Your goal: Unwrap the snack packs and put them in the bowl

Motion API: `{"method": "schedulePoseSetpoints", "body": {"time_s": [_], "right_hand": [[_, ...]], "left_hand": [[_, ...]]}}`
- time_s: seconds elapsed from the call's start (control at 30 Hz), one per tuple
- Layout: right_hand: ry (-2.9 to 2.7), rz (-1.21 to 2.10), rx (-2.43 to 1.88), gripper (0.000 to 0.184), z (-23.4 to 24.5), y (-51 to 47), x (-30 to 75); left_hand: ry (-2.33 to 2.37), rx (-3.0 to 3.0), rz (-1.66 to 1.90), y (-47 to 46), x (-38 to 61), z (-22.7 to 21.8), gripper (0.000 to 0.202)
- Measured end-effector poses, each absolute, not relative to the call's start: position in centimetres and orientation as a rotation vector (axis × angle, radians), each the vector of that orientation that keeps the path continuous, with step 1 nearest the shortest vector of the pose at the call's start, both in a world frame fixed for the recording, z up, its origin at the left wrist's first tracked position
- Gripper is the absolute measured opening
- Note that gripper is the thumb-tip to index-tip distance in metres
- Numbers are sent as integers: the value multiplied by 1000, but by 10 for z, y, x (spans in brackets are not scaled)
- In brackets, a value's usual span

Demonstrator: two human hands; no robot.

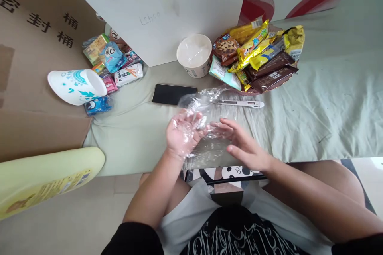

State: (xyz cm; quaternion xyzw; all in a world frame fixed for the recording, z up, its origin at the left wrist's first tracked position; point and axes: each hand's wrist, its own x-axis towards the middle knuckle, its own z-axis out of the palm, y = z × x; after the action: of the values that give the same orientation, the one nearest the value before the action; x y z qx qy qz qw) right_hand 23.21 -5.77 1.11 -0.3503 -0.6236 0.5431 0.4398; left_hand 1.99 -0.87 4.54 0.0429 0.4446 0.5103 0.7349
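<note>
Thin clear plastic film, crumpled and shiny, lies over and around my left hand. That hand is palm up with its fingers loosely curled and the film held in it; whether it is a bag or a glove I cannot tell. To its right, my right hand has its fingers stretched and thumb apart, with the fingertips at the film's edge. Just beyond the hands lie a black phone and a white utility knife.
A paper bucket with clear plastic inside stands by a white box. Wrapped snacks fill a basket at right. More snacks and a tilted white paper bucket lie left, beside a cardboard box and yellow bottle.
</note>
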Motion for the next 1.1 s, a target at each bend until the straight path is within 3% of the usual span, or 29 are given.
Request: {"method": "schedulePoseSetpoints", "body": {"time_s": [0.1,0.27,0.33,0.4,0.5,0.6,0.67,0.77,0.83,1.0,1.1], "right_hand": [[-1352,1202,-986,19,17,-53,236],[-1480,924,-1136,10,26,-48,243],[-1642,797,-1096,9,29,-47,244],[-1738,749,-1018,9,30,-47,244],[-1799,799,-950,12,31,-48,242],[-1819,836,-934,17,29,-48,239],[-1807,800,-987,19,26,-47,238],[-1751,684,-1139,22,22,-44,237],[-1741,634,-1206,25,20,-43,236],[-1844,637,-1144,29,17,-46,228],[-1861,685,-1121,32,15,-47,226]], "left_hand": [[995,429,1052,-7,12,46,27],[1149,662,1272,1,-6,46,29],[1144,681,1204,2,-7,44,29],[1098,783,1120,0,-5,41,42],[999,1003,862,-7,-1,41,58],[943,1185,562,-14,2,44,59],[928,1163,583,-17,2,47,61],[973,955,914,-20,-1,50,69],[1033,944,999,-22,0,52,65],[1191,1395,784,-30,17,55,39],[1361,1394,836,-31,22,52,17]]}}
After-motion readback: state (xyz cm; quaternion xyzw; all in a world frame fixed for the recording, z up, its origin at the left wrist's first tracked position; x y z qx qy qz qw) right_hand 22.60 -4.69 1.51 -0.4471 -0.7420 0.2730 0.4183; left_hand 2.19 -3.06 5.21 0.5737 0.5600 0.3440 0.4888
